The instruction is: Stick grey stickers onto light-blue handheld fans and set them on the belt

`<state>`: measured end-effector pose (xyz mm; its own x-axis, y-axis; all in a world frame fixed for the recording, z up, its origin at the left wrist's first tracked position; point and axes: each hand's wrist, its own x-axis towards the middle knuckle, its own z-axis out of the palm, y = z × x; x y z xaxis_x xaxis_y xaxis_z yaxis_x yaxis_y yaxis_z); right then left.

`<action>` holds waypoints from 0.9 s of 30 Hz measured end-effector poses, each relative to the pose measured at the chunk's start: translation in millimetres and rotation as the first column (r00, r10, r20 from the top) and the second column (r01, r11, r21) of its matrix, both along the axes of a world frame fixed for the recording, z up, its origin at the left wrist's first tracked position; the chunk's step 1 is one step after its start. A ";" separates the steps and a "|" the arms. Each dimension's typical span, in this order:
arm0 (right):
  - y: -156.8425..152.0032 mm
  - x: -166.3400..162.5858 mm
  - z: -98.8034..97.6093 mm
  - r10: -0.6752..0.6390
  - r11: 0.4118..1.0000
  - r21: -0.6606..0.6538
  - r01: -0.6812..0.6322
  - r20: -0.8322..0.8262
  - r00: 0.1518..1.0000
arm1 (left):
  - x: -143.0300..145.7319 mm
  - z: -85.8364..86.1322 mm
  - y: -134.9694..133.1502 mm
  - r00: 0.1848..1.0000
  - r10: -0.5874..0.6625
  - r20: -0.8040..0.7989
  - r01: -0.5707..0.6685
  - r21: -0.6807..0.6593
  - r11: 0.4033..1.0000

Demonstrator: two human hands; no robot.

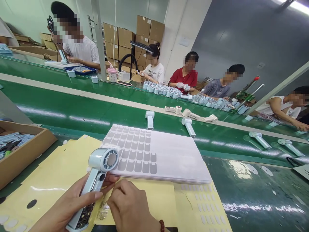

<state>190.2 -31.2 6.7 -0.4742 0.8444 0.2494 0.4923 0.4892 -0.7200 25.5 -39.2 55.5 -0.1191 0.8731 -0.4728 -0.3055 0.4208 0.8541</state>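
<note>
My left hand (70, 199) is wrapped around the handle of a light-blue handheld fan (93, 182), tilted with its round head up. Along the lower handle an opening shows dark circuit parts. Just right of the fan, my right hand (131, 204) is closed, fingertips pinched together and pointing down over a clear sticker sheet with small print (102, 211). Anything between those fingertips is hidden. Behind the fan lies a stack of white sheets (178, 154) with rows of grey stickers (130, 166) on its left part.
Yellow backing sheets (58, 170) cover the bench beneath. A cardboard box (31, 148) of blue parts stands at left. Several fans, including one fan (150, 120), lie on the green conveyor (108, 112) ahead. Co-workers sit across it beside rows of blue cups (164, 90).
</note>
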 end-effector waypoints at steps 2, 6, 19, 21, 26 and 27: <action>2.0 5.9 4.3 0.011 0.998 -0.063 -0.019 -0.119 0.993 | -1.9 -2.2 0.3 0.999 -0.036 0.021 0.037 -0.021 0.999; 3.1 18.7 25.9 -0.090 0.949 -0.310 -0.061 -0.450 0.888 | -2.3 -2.9 0.6 0.996 -0.077 0.054 0.080 -0.047 0.996; 0.4 -1.5 -5.0 0.019 0.999 -0.024 -0.021 -0.108 0.994 | -0.8 -2.2 4.1 0.996 -0.085 -0.028 0.084 -0.032 0.996; 0.9 0.1 -3.7 0.034 0.999 -0.029 -0.038 -0.130 0.991 | -1.4 -3.5 3.1 0.995 -0.088 -0.039 0.087 -0.036 0.996; 1.8 16.7 24.6 -0.072 0.967 -0.250 -0.046 -0.444 0.893 | -5.7 -10.4 4.4 0.992 -0.123 -0.041 0.122 -0.036 0.992; 1.7 20.6 33.7 -0.107 0.951 -0.303 -0.058 -0.501 0.859 | -5.6 -11.0 5.6 0.990 -0.132 -0.049 0.130 -0.041 0.991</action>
